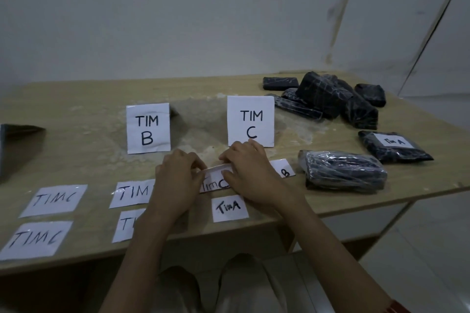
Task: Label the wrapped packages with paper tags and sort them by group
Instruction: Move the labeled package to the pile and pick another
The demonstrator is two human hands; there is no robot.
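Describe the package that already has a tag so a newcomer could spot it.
On the wooden table, look right of the standing TIM C card, nearer than the heap of dark packages. Two lie apart there; the tagged package is the rightmost. It alone wears a white Tim A tag.

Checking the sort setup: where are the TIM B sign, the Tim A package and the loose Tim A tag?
TIM B sign point(148, 128): head view, between its words.
Tim A package point(403, 155): head view, wrap below its tag.
loose Tim A tag point(229, 208): head view, its middle.
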